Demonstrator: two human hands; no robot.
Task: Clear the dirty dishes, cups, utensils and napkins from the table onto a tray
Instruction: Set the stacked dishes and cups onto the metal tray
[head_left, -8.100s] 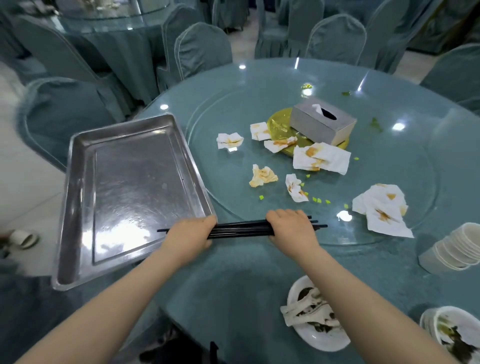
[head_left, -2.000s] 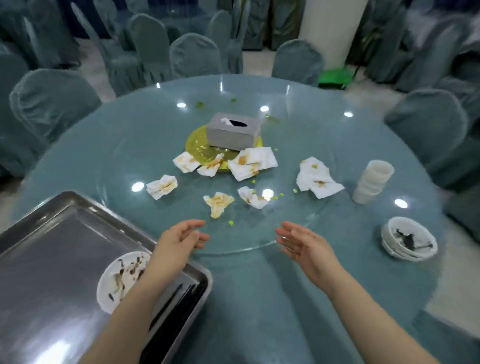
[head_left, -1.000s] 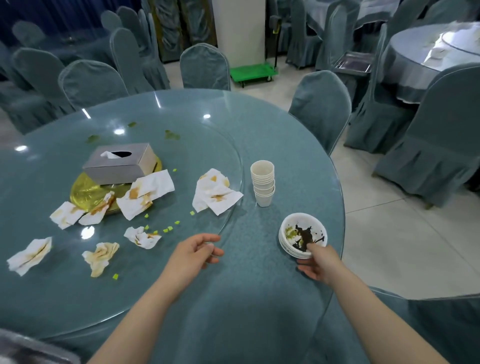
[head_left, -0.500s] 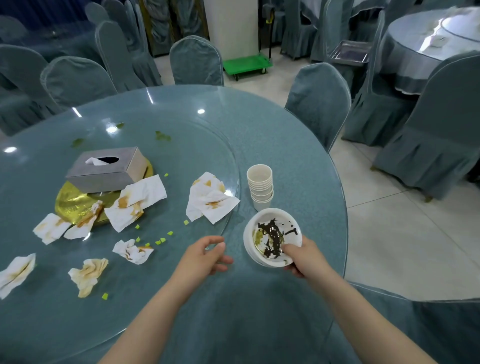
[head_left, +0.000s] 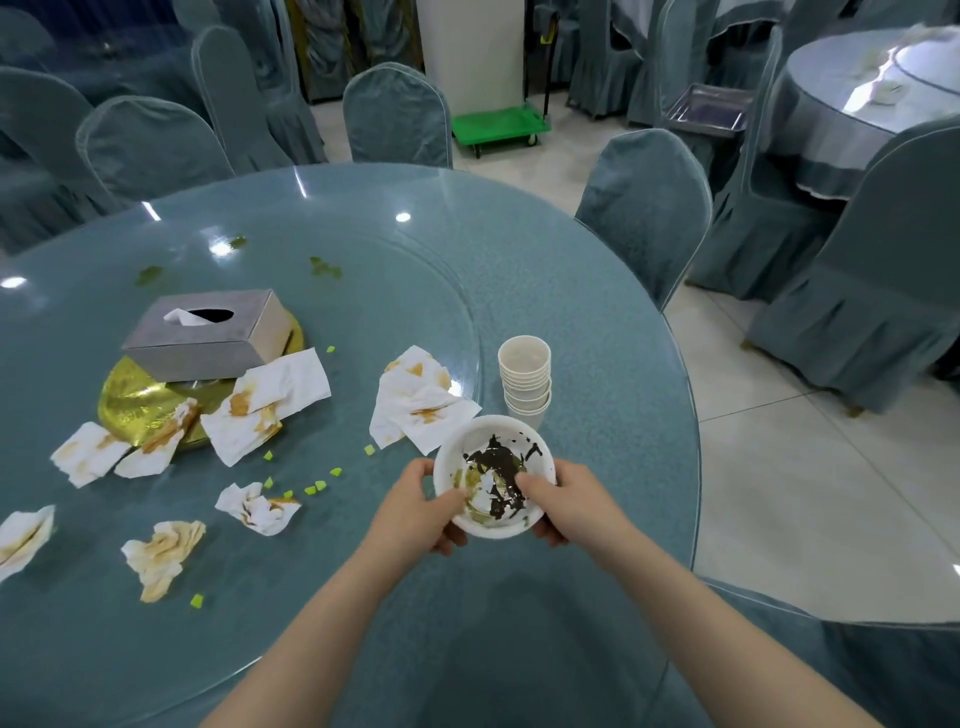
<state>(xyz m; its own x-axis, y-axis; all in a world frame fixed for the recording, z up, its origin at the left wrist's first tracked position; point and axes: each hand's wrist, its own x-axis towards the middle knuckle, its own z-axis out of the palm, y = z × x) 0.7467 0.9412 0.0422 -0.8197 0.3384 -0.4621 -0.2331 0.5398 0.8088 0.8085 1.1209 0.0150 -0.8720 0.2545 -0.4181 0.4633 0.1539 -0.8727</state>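
Banquet chairs in grey-blue covers are ringing the round glass tabletop (head_left: 597, 291). Fingers (head_left: 452, 538) of the left hand (head_left: 415, 512) are curling under the near rim of the dirty bowl (head_left: 493, 478), while the right hand (head_left: 566, 501) is gripping the opposite rim, thumb hooked inside; two hands are probably steadying what looks like a small stack with food scraps inside. Just behind it, the stacked paper cups (head_left: 525, 376) are waiting near the tabletop's edge. Stained napkins (head_left: 421, 402) are lying scattered around the tissue box (head_left: 208, 338). No tray is in view at this table.
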